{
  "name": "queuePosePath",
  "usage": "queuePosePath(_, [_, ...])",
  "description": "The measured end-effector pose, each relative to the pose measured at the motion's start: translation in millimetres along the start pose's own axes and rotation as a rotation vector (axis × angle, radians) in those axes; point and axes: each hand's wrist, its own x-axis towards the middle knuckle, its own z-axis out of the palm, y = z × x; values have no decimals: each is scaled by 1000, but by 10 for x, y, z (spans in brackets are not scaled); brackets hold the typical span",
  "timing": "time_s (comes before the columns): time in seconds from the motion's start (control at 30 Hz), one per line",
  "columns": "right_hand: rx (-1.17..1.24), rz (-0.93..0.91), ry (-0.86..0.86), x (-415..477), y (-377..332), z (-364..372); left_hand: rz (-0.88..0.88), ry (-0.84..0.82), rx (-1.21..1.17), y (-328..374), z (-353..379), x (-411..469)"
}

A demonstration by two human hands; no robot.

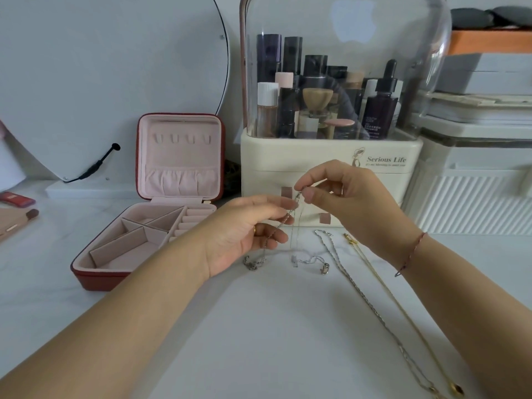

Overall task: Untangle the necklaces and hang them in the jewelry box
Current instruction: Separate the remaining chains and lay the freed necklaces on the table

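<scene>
An open red square jewelry box with pink lining stood on the white table. Just right of it, the left hand and the right hand each pinched the tangled thin silver chains between thumb and fingertips. The chains' ends trailed on the tabletop. Farther right lay a twisted silver chain and a gold chain, both running toward the near edge.

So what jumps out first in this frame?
Dead centre, the left hand and right hand pinch a thin silver chain held up between them. Left of them the red jewelry box stands open, its pink lining bare. On the right, a silver necklace and a gold necklace lie stretched out.
</scene>
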Motion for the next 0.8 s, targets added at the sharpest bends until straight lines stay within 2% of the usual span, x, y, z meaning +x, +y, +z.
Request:
queuePosePath(0.17, [35,-14,14,8,8,2,83,15,79,-2,0,-15])
queuePosePath(0.33, [111,17,-46,7,18,26,131,100,176,-10,18,-11])
queuePosePath(0.53, [85,44,-44,11,54,34,185,193,204,-46,-20,33])
queuePosePath(0.67, [102,55,-60,6,48,21,162,159,176,-45,-40,39])
queuePosePath(0.8, [91,81,-67,9,65,32,101,75,22,-24,-47,41])
